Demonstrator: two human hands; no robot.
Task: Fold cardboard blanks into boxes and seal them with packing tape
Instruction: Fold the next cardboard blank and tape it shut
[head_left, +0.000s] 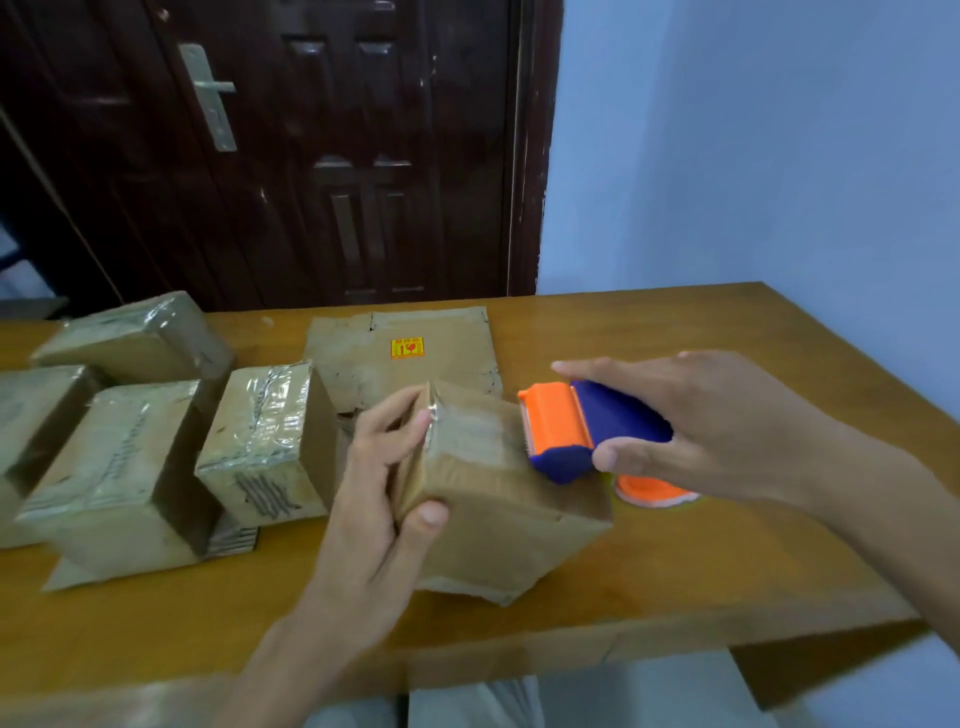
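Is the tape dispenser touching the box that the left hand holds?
Touching. The head view shows the tape dispenser with its orange front edge against the top of the box.

bare forearms, no sleeves, possibly light grey trousers (467, 701)

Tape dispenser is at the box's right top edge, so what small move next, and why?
Probably draw the tape dispenser on over the right edge and down the side. Clear tape already covers the box top, the right hand holds the dispenser at that edge, and the left hand braces the left end.
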